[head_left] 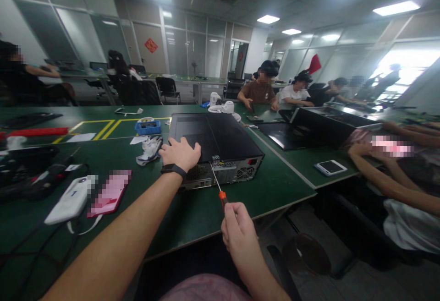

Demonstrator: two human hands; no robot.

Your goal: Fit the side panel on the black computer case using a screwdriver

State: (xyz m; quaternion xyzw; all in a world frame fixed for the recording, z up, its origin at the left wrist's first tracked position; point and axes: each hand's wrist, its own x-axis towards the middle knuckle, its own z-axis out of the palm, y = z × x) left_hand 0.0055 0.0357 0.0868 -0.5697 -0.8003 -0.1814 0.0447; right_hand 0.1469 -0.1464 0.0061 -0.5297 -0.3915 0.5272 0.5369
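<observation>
A black computer case (237,138) lies flat on the green table, its metal rear panel turned toward me. My left hand (181,153) rests on the near left part of its top cover, fingers spread. In my right hand (239,227) is a screwdriver (222,196) with an orange and black handle, gripped between thumb and curled fingers. Its long thin shaft points up and away from me, and the tip meets the upper edge of the rear panel. Whether a screw sits under the tip is too small to tell.
Left of the case are a glove (150,150), a blue tray (147,127), a pink phone (110,193), a white device (68,200) and dark cables. On the right lie another phone (330,167) and an opened case (323,124), near a co-worker's arms (385,172). The table's front edge runs below my case.
</observation>
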